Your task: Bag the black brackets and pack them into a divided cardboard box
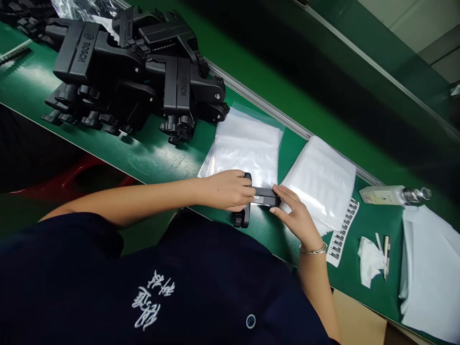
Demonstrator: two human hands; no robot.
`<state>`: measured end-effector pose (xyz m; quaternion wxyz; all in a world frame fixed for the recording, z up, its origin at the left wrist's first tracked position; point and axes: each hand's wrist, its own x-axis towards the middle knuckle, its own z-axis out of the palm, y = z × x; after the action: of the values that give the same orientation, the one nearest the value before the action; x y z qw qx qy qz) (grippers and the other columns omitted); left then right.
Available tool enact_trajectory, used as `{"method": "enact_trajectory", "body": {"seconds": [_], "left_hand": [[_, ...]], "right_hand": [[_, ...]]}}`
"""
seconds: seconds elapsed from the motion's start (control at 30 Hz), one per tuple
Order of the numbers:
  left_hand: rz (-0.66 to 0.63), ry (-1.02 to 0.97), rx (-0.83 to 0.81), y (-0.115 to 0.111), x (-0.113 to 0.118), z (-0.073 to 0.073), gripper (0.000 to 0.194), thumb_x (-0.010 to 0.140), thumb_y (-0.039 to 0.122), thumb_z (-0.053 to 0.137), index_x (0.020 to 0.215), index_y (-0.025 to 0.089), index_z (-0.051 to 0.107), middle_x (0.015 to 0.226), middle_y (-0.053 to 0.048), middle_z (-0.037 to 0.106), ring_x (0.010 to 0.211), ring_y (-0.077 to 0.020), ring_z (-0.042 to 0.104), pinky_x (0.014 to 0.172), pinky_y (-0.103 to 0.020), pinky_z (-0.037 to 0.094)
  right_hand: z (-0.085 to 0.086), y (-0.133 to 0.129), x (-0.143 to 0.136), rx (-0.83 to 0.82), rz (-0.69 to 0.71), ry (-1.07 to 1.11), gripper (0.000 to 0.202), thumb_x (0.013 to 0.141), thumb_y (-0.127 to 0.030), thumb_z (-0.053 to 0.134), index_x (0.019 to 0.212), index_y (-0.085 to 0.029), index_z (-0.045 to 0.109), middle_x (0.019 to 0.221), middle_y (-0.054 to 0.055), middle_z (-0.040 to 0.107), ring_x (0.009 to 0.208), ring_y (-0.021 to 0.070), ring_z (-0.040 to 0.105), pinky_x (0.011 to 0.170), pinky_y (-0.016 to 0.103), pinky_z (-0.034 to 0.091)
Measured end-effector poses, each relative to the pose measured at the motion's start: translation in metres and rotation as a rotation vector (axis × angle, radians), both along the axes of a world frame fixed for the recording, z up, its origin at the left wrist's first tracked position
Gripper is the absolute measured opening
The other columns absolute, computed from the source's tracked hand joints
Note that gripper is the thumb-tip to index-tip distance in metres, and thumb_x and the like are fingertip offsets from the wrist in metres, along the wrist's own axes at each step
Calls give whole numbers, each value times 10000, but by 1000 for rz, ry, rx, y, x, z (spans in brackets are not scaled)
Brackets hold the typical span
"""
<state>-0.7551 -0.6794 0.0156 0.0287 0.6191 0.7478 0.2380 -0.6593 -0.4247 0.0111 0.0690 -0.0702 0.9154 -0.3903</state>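
Observation:
Close to my body, a black plastic clamp (264,196) with a small pale label on its side lies across the front of a stack of clear plastic bags (247,143). My left hand (230,191) is wrapped round its wider end, where a knob sticks out below. The far end sits between the thumb and fingers of my right hand (293,211). Part of the clamp is hidden behind my left fingers.
Several black BOSCH clamps (79,52) are piled at the left. To the right are another bag stack (319,182), a label sheet (343,235), a bottle (383,195), a crumpled tissue (370,261), pens (386,254) and white sheets (431,273) on the green table (154,158).

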Motion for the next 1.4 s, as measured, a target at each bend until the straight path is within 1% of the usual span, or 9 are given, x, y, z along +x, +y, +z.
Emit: {"method": "enact_trajectory", "body": {"seconds": [0.17,0.33,0.6,0.7,0.83,0.97,1.17,1.3,1.4], "left_hand": [[-139,122,-139,28,-4,9,122,847,298,578,857,247,688,789,-49,652,837,-198,585,756,-327,398],[-95,124,-139,30,-5,14,179,823,355,616,936,244,698,782,-45,656,800,-200,593,740,-328,403],[725,-115,34,-20,2,-10,314,943,276,371,891,177,665,857,-56,663,814,-175,621,703,-281,473],[619,-38,-140,-22,22,-30,249,904,293,463,1015,161,643,1026,-101,669,984,-232,621,824,-344,501],[403,92,-248,-19,48,-48,480,816,399,651,1213,143,565,1353,-179,541,1299,-346,460,1056,-494,399],[328,150,-245,-25,52,-54,285,922,125,454,1157,186,603,1256,-116,631,1199,-237,574,960,-348,490],[397,161,-312,-26,41,-46,273,907,86,381,1003,185,617,921,-99,663,840,-225,624,666,-339,508],[614,141,-327,-15,45,-45,217,832,171,487,1021,152,590,890,-112,631,840,-276,585,698,-405,477],[611,131,-391,-11,45,-44,271,833,243,519,1070,127,583,909,-128,636,859,-299,590,709,-418,481]], "right_hand": [[-14,-1,2,137,9,124,438,901,-410,578,1322,-294,551,1360,62,581,1318,263,473,1121,554,317],[-16,0,-2,162,55,176,467,901,-400,572,1351,-289,510,1355,90,574,1289,281,493,1100,582,321],[-14,-9,2,179,225,422,546,944,-348,503,1457,-288,326,1218,105,601,1133,260,573,1079,557,365],[-11,-8,11,198,105,574,563,937,-301,525,1454,-304,303,1190,92,602,1135,251,573,1100,570,338],[-2,-5,19,209,-50,662,612,916,-306,565,1453,-287,274,1168,105,611,1104,268,585,1051,588,391],[11,-5,25,240,-144,672,629,908,-328,578,1455,-275,274,1185,118,610,1077,277,588,969,537,471],[29,-12,34,258,-250,710,655,891,-334,609,1458,-276,287,1168,117,614,1056,277,596,869,460,533],[38,-20,36,281,-240,815,673,876,-268,632,1459,-274,294,1138,115,617,1056,277,597,917,495,518],[41,-25,34,286,-258,903,694,857,-220,649,1454,-282,300,1122,113,611,1067,279,599,951,530,499]]}}
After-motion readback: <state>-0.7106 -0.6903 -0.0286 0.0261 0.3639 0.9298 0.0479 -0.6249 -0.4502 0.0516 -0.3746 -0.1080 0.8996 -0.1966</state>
